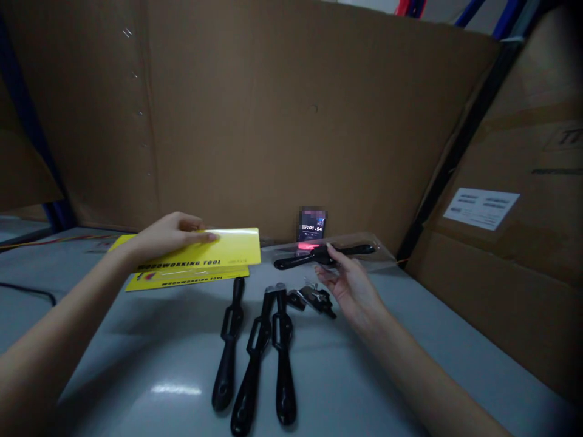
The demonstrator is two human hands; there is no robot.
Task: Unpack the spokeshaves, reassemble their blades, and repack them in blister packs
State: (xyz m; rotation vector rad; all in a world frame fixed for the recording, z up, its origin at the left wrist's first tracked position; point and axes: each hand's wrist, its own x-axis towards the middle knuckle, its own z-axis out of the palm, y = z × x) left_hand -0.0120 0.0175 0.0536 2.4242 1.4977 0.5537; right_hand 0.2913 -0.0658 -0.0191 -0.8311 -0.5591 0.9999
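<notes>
Using the left hand point(175, 235), I pinch the upper yellow card point(234, 247) at ten o'clock; the right hand point(351, 282) holds a black tool point(320, 252) mid-length at one, presumably for balance.

Your left forearm point(82, 309) bare, slanting up from lower left. Your left hand point(170, 233) back upward, thumb point(207, 237) stretched toward right, fingers point(194, 223) bent, grip pinched. Your right forearm point(419, 358) bare too, rising from lower right toward middle. Your right hand point(350, 285) turned inward, digits curled in pinch. Both hands well apart, left higher in view.
</notes>
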